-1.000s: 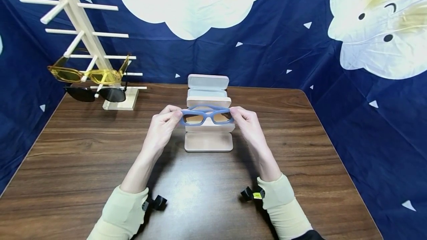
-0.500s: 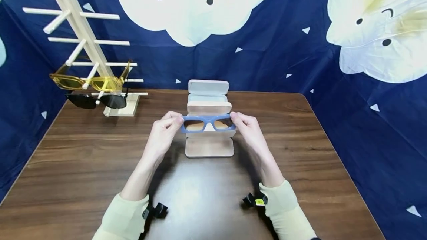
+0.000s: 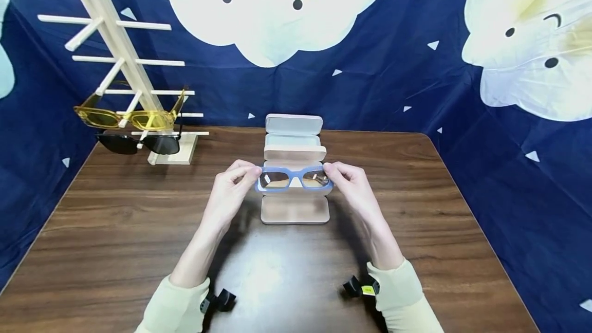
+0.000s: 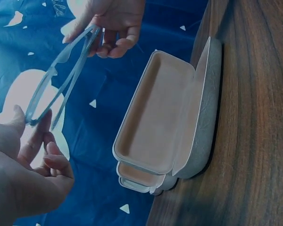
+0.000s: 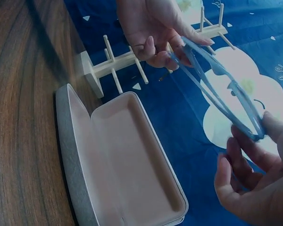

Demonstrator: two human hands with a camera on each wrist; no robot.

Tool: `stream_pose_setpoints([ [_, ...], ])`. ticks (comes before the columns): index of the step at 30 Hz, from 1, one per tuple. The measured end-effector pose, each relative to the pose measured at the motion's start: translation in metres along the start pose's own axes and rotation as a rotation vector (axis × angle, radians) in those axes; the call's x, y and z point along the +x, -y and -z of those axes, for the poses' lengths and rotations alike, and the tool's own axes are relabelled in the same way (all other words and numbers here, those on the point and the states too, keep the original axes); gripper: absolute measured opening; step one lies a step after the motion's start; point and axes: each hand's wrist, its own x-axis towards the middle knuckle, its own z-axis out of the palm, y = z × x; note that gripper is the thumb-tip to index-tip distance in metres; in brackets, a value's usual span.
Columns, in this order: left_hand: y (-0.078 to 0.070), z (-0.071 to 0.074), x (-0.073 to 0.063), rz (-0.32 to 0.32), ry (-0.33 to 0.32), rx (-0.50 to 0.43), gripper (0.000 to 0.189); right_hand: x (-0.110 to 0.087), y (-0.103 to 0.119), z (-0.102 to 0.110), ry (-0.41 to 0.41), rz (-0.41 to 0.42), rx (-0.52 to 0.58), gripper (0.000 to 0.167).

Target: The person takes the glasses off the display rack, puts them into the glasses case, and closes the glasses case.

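A pair of blue-framed sunglasses [image 3: 296, 173] with brownish lenses is held level between both hands. My left hand [image 3: 229, 191] pinches its left end between thumb and fingers, and my right hand [image 3: 355, 189] pinches the right end the same way. Folded temples show behind the front in the left wrist view, where the sunglasses [image 4: 43, 89] appear edge-on. Above and beyond an open glasses case [image 3: 295, 209] with a pinkish lining, the frame overlaps that case's middle in the head view. Behind it stands a second open case [image 3: 293, 125] with a pale blue lining.
At the back left of the wooden table [image 3: 115, 240], a wooden display rack [image 3: 134, 73] carries yellow sunglasses [image 3: 154, 119] and black sunglasses [image 3: 117, 144]. Its pegs stick out sideways and forward. Blue cloth [image 3: 370, 91] with white clouds hangs behind and beside the table.
Both hands keep hold of the sunglasses. The front has tipped so its lenses show more fully, and the temples seen behind it earlier are now mostly hidden. The head view has shifted slightly.
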Motion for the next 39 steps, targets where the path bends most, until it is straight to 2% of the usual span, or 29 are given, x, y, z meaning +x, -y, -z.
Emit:
stream_pose_setpoints([
  [5,-0.001,-0.002,0.002,-0.002,-0.019,-0.014,0.040,0.001,0.001,0.003,-0.015,-0.005,-0.024,0.028],
  [15,-0.003,-0.001,0.000,0.038,0.050,0.023,0.040,-0.001,-0.002,0.005,0.008,-0.014,-0.050,0.028],
  [24,0.000,0.000,-0.003,0.071,0.082,0.082,0.041,-0.005,-0.007,0.005,0.037,-0.017,-0.066,0.026],
  [39,0.017,-0.004,-0.010,-0.010,0.063,0.316,0.026,-0.012,-0.024,0.005,0.085,-0.066,-0.176,0.030],
])
